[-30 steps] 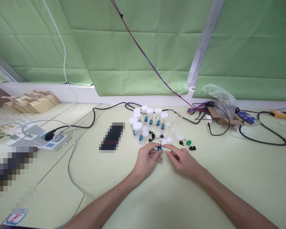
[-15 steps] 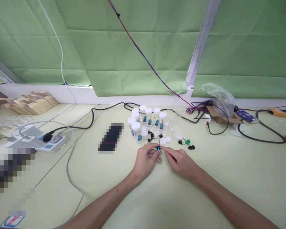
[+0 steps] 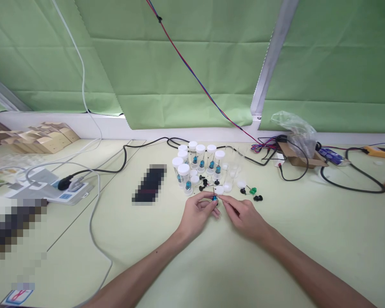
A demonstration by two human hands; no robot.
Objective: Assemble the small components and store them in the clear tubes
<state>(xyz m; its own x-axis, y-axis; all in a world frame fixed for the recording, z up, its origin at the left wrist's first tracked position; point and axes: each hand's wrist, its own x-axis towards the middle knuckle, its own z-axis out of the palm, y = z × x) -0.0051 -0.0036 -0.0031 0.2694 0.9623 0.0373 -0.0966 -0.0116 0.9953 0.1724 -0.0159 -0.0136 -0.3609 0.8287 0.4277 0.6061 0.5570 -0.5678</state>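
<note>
Pinched between the thumb and fingers of my left hand (image 3: 196, 214) is a small shiny blue part (image 3: 214, 199) with a thin rod standing up from it. My right hand (image 3: 246, 215) is closed just beside it, its fingertips at the part's right side; what they grip is too small to make out. Behind my hands stand several clear tubes with white caps (image 3: 200, 148), each with a blue piece inside. Small black pieces (image 3: 205, 182) with thin rods lie in front of them. Beyond my right fingertips are a green piece (image 3: 253, 191) and black pieces (image 3: 258, 198).
Clear uncapped tubes (image 3: 227, 177) stand behind my hands, with loose white caps (image 3: 241, 184) nearby. At left are a blurred-out dark object (image 3: 149, 185) and a power strip (image 3: 73, 194). A cardboard box (image 3: 303, 160) with a plastic bag and black cables lies back right.
Both hands stay almost in place, with the blue part still in my left fingers. My right fingertips have shifted very slightly, and the camera view has moved a little.
</note>
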